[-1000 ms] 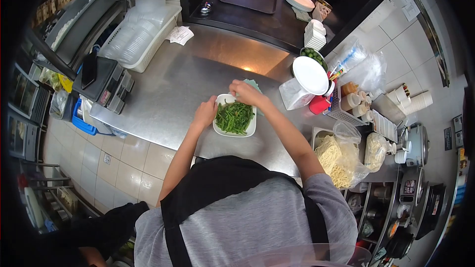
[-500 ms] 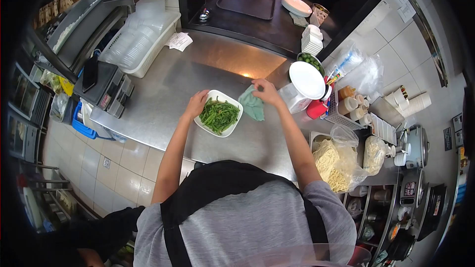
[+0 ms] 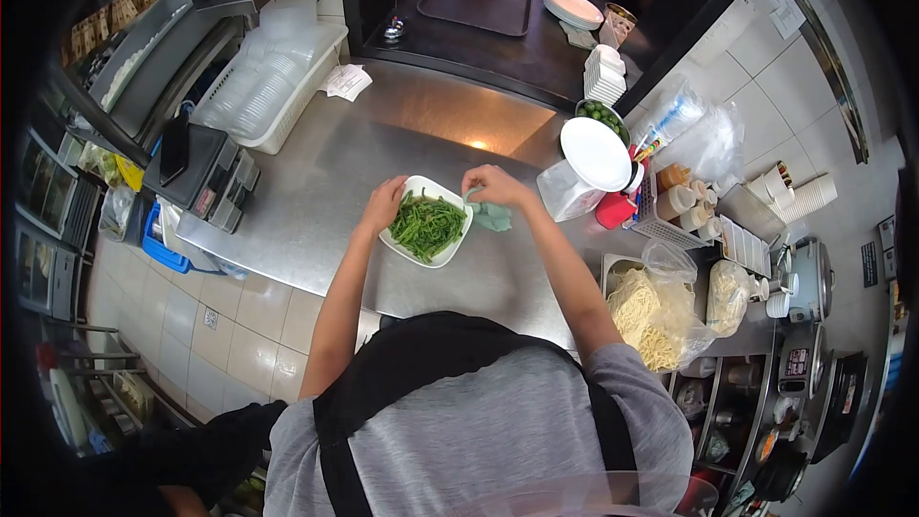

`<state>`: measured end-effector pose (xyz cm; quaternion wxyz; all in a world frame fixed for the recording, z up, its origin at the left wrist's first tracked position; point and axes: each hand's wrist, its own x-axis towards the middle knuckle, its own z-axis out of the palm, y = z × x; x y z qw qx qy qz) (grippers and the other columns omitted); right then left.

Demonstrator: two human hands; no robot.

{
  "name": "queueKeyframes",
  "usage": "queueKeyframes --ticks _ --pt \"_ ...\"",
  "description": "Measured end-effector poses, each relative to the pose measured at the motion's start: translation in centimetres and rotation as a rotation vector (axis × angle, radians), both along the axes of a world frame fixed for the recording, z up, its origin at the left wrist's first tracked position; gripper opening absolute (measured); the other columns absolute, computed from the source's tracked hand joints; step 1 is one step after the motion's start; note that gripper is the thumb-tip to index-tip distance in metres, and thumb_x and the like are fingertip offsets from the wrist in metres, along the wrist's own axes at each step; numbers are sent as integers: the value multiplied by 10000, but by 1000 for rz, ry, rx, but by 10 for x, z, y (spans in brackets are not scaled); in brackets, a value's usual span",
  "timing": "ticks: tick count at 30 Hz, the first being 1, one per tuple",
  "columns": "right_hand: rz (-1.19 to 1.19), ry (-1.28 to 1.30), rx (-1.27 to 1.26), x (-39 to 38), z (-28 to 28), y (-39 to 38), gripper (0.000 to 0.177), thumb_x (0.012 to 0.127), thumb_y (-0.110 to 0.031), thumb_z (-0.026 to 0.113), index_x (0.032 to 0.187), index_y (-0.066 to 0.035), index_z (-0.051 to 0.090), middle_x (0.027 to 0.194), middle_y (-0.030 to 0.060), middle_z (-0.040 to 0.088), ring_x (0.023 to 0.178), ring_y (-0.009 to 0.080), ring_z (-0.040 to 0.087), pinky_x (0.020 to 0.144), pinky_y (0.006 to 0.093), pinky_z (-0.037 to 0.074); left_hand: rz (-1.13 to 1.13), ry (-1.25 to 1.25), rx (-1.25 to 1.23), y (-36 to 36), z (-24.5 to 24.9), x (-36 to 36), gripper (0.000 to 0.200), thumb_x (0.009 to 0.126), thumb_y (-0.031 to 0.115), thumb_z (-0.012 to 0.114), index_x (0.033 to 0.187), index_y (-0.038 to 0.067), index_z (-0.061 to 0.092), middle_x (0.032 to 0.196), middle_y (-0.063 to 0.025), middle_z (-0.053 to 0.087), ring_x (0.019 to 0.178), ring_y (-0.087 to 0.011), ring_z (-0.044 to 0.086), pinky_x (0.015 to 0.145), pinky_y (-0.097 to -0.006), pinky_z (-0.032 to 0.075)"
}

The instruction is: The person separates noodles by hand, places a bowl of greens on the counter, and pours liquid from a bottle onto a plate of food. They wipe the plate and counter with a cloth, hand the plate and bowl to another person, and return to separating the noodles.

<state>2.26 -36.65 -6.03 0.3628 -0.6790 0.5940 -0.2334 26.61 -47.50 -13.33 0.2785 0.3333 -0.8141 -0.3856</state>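
A white square bowl (image 3: 438, 259) full of cooked green vegetables (image 3: 422, 225) stands on the steel counter before me. My left hand (image 3: 385, 202) is closed on the bowl's upper left rim. At the upper right rim, my right hand (image 3: 493, 186) pinches a green cloth (image 3: 492, 217). Part of the cloth touches the rim, and the rest hangs down to the counter beside the bowl. My right fingertips are partly hidden by the cloth.
To the right stand a kitchen scale with a white round plate (image 3: 594, 155), a basket of sauce bottles (image 3: 677, 201) and bagged noodles (image 3: 639, 311). A basket of plastic containers (image 3: 263, 86) is at the left. Beyond the counter lies a dark tray (image 3: 476, 2).
My right hand has moved left with the cloth, bringing it from the counter to the bowl's rim. My left hand stays on the bowl, which has shifted slightly right.
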Motion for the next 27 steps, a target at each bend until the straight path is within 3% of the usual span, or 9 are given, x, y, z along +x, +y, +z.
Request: queueKeyframes --ticks 2,5,8,11,14,18,22,23,27 --pt "-122 -5 42 3 5 3 179 664 -92 670 824 -37 612 829 76 619 841 175 619 742 309 471 11 -11 1 1 1 -2 262 927 169 434 1105 40 576 1046 -203 595 985 -383 557 838 -419 445" --pt "-116 234 -284 23 -20 5 166 655 -106 680 776 -24 600 781 90 625 768 163 614 696 301 470 22 -10 1 4 4 -1 259 926 166 432 1104 43 574 1043 -205 593 977 -385 559 831 -419 447" --pt "-119 308 -333 22 -22 5 187 644 -121 697 758 -18 592 723 103 620 682 171 597 638 282 460 48 -16 4 6 3 2 262 926 164 429 1108 39 571 1047 -204 593 976 -385 560 829 -419 448" --pt "-199 227 39 4 5 12 218 635 -133 716 774 -16 594 702 78 620 650 155 584 607 266 453 112 0 -6 10 -1 7 267 928 166 427 1111 32 568 1046 -205 592 974 -383 561 828 -421 448" --pt "-371 12 95 1 0 19 207 648 -111 719 780 -13 593 704 49 624 662 113 576 605 259 455 164 32 6 15 1 7 271 931 173 425 1111 30 567 1050 -203 597 980 -376 566 830 -415 450" --pt "-497 -294 -76 19 -48 24 166 680 -26 690 809 -14 585 728 16 606 678 84 563 622 236 461 218 59 110 21 3 6 272 935 177 420 1112 32 568 1032 -202 616 972 -370 581 826 -401 455" --pt "-532 -243 -39 31 -60 37 167 684 -22 685 812 -17 578 764 21 603 686 77 559 616 231 456 271 100 106 26 -1 6 278 937 175 418 1120 26 565 1016 -206 627 965 -370 591 819 -395 461" --pt "-590 -230 -54 34 -58 37 214 631 -111 710 773 -26 574 715 53 595 705 164 576 641 301 460 278 115 92 26 -3 7 280 937 175 418 1123 23 564 1013 -208 628 963 -370 592 817 -395 462" --pt "-650 130 -387 54 -38 23 166 645 -60 674 737 -23 541 678 97 554 715 241 561 640 337 453 262 87 109 24 -5 10 284 937 175 420 1127 20 564 1025 -209 625 972 -363 593 818 -394 462"
